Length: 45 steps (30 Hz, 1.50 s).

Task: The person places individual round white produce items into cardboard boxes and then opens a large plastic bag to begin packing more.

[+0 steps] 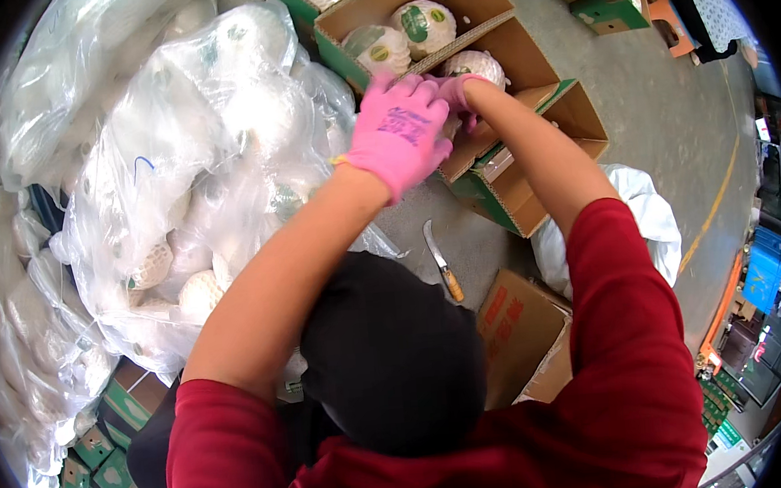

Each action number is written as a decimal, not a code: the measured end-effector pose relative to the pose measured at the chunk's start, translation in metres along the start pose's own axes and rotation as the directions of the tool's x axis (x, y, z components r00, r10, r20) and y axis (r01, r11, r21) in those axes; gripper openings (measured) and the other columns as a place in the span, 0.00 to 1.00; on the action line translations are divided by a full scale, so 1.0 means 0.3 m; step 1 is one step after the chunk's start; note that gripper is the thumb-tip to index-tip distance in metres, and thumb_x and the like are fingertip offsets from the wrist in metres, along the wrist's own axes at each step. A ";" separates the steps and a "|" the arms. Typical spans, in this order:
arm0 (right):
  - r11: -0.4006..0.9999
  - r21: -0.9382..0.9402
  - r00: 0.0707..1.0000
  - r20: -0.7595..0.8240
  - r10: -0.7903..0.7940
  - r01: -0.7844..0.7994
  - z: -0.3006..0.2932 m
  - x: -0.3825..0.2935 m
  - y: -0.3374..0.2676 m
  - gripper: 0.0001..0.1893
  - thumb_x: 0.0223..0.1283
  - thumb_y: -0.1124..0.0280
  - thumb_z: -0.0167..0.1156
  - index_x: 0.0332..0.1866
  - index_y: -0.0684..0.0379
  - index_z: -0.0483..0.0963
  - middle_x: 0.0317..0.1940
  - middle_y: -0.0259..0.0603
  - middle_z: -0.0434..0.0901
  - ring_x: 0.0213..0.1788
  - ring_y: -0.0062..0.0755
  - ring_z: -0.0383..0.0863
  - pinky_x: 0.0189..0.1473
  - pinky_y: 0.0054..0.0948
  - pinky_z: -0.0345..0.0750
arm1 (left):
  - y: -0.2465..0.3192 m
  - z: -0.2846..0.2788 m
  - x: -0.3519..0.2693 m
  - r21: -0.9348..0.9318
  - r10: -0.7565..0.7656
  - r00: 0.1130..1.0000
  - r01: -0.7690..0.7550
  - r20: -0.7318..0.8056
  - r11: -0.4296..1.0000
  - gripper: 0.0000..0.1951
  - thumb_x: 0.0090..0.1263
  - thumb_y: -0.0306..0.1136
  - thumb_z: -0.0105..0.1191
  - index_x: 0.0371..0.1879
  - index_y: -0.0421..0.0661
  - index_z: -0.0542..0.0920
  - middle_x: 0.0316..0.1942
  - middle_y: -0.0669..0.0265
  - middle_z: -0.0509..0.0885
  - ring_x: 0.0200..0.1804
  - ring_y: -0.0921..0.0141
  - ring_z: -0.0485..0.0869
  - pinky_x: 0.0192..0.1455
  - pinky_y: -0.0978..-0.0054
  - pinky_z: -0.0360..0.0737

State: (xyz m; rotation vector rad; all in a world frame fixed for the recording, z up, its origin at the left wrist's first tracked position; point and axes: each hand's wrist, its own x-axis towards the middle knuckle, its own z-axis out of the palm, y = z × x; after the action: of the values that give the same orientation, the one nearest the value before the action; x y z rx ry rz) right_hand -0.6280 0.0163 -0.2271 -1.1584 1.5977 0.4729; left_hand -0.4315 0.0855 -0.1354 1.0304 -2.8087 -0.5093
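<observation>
Both my hands wear pink knitted gloves and meet at the near end of an open cardboard carton [519,48]. Between them is a round fruit [451,128] in white foam netting, mostly hidden by the gloves. My left hand [401,129] curves over its left side, writing on the back of the glove, thumb pointing right. From the right, my right hand [456,94] closes around the same fruit, its fingers partly covered. Just beyond the gloves, a second netted fruit [473,65] sits in this carton. The neighbouring carton [362,13] holds two netted fruits [424,28] with green labels.
Clear plastic bags [215,113] of netted fruit are heaped at left. A curved knife [441,260] with a wooden handle lies on the concrete floor [406,225]. Nearby are another open carton [563,120], a white sack [642,210] and a brown box [518,330]. A person [712,5] is at upper right.
</observation>
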 end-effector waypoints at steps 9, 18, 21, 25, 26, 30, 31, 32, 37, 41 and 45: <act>0.918 -0.090 0.801 0.461 0.382 -0.386 -0.060 0.069 -0.183 0.41 0.56 0.39 0.62 0.75 0.38 0.57 0.74 0.47 0.57 0.66 0.55 0.67 0.52 0.51 0.77 | -0.108 0.126 -0.129 -0.078 -0.018 0.956 -0.005 -0.293 0.997 0.31 0.58 0.57 0.62 0.57 0.50 0.80 0.67 0.61 0.72 0.75 0.51 0.57 0.76 0.44 0.54; 0.874 -0.360 0.679 -0.555 -0.481 0.326 0.200 -0.214 -0.059 0.40 0.46 0.64 0.70 0.69 0.50 0.62 0.68 0.57 0.60 0.65 0.63 0.70 0.65 0.44 0.73 | -0.119 0.165 -0.125 -0.236 -0.073 0.918 -0.023 -0.389 0.971 0.35 0.58 0.51 0.66 0.65 0.51 0.73 0.70 0.62 0.69 0.76 0.55 0.55 0.76 0.49 0.57; 0.825 -0.495 0.836 -0.304 -0.457 0.271 0.156 -0.338 -0.128 0.39 0.45 0.63 0.70 0.67 0.51 0.65 0.69 0.53 0.60 0.62 0.60 0.73 0.64 0.43 0.74 | -0.169 0.043 -0.190 -0.538 -0.153 0.927 -0.061 -0.343 0.841 0.28 0.62 0.43 0.65 0.61 0.46 0.76 0.64 0.61 0.75 0.71 0.56 0.65 0.73 0.55 0.64; 0.815 -0.527 0.916 -0.155 -0.370 0.240 0.050 -0.460 -0.092 0.27 0.52 0.66 0.65 0.61 0.58 0.74 0.57 0.46 0.79 0.53 0.48 0.82 0.59 0.36 0.77 | -0.181 -0.291 -0.483 -0.853 -0.370 0.845 -0.177 -0.387 0.490 0.15 0.71 0.31 0.57 0.52 0.37 0.82 0.52 0.59 0.85 0.55 0.65 0.83 0.62 0.69 0.76; 0.890 -0.397 0.905 -0.255 -0.340 0.223 0.027 -0.485 -0.095 0.24 0.55 0.67 0.63 0.60 0.58 0.75 0.54 0.45 0.82 0.49 0.44 0.83 0.55 0.34 0.78 | -0.233 -0.301 -0.584 -0.819 -0.516 0.709 -0.154 -0.481 0.552 0.13 0.72 0.25 0.54 0.52 0.36 0.82 0.50 0.61 0.86 0.53 0.69 0.83 0.59 0.73 0.77; 0.922 -0.139 0.724 -0.582 -0.370 0.361 0.006 -0.552 -0.179 0.18 0.63 0.69 0.58 0.57 0.59 0.78 0.46 0.42 0.86 0.40 0.30 0.84 0.45 0.29 0.80 | -0.415 -0.289 -0.992 -0.936 -0.954 0.246 0.262 -0.171 0.235 0.08 0.70 0.30 0.59 0.43 0.40 0.84 0.36 0.67 0.85 0.37 0.76 0.80 0.46 0.79 0.78; 0.940 -0.159 0.727 -0.600 -0.334 0.300 0.001 -0.559 -0.217 0.17 0.63 0.69 0.57 0.56 0.59 0.79 0.45 0.42 0.86 0.40 0.30 0.84 0.45 0.30 0.80 | -0.433 -0.255 -1.084 -0.913 -0.980 0.198 0.399 -0.009 0.089 0.09 0.70 0.32 0.60 0.42 0.39 0.84 0.34 0.68 0.84 0.34 0.76 0.79 0.43 0.79 0.77; 0.958 -0.222 0.771 -0.573 -0.279 0.181 -0.018 -0.552 -0.213 0.18 0.62 0.70 0.56 0.57 0.58 0.79 0.45 0.43 0.86 0.41 0.32 0.85 0.46 0.31 0.80 | -0.428 -0.204 -1.120 -0.842 -0.968 0.240 0.536 0.078 0.065 0.11 0.69 0.34 0.61 0.43 0.39 0.84 0.34 0.68 0.84 0.33 0.76 0.78 0.42 0.79 0.77; 0.740 -0.672 0.876 -0.364 -0.317 -0.011 -0.247 -0.289 -0.057 0.19 0.58 0.73 0.54 0.55 0.57 0.79 0.49 0.50 0.84 0.50 0.50 0.83 0.53 0.39 0.79 | -0.349 -0.004 -1.045 -0.722 -0.886 0.457 0.639 0.079 0.265 0.17 0.67 0.37 0.62 0.51 0.42 0.81 0.43 0.60 0.85 0.46 0.67 0.83 0.51 0.71 0.78; 0.883 -0.429 0.973 -0.040 -0.228 0.190 -0.072 -0.167 -0.110 0.32 0.52 0.73 0.63 0.67 0.54 0.70 0.54 0.45 0.83 0.51 0.37 0.83 0.55 0.32 0.79 | -0.309 0.016 -0.983 -0.689 -0.831 0.553 0.584 -0.049 0.429 0.19 0.67 0.35 0.61 0.55 0.44 0.79 0.57 0.56 0.80 0.60 0.57 0.78 0.62 0.65 0.75; 0.554 -0.818 0.893 -0.123 -0.432 0.155 -0.125 -0.152 0.039 0.34 0.53 0.72 0.64 0.70 0.50 0.68 0.68 0.44 0.71 0.68 0.50 0.70 0.69 0.38 0.69 | -0.297 0.079 -0.975 -0.390 -0.711 0.703 0.656 0.004 0.647 0.23 0.65 0.34 0.60 0.60 0.51 0.77 0.67 0.58 0.72 0.65 0.53 0.72 0.67 0.61 0.71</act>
State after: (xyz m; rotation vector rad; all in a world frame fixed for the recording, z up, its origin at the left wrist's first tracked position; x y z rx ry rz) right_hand -0.6584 0.0125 -0.1754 -2.2628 1.4003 0.8535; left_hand -0.1587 0.2167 -0.1841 1.9277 -1.9699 -0.9274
